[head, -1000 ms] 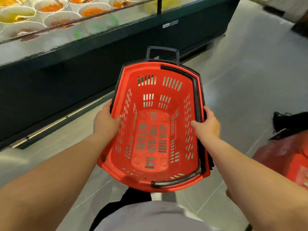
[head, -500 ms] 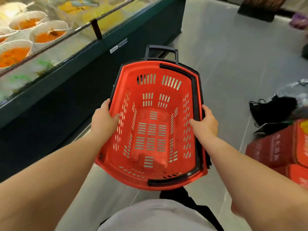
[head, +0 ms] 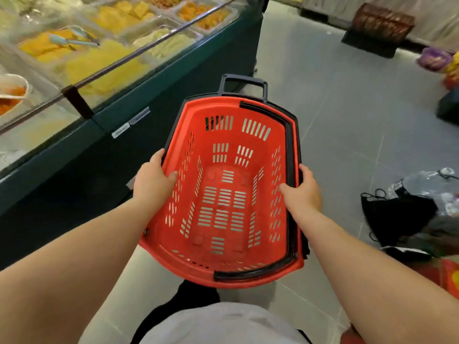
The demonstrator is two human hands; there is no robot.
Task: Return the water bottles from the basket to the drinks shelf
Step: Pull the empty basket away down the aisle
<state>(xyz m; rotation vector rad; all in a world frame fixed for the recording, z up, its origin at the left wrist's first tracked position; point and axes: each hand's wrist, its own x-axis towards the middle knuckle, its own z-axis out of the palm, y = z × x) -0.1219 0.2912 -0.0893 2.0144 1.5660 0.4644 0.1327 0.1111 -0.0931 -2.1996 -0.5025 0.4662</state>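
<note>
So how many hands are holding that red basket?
2. The left hand grips the red basket at its left rim. The right hand grips the right rim, over the black handle. No other hands are visible.

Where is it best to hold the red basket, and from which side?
Grip the basket by its long side rims, mid-length, left hand and right hand each from its side, thumbs inside. The black carry handle lies folded flat along the rim.
</note>
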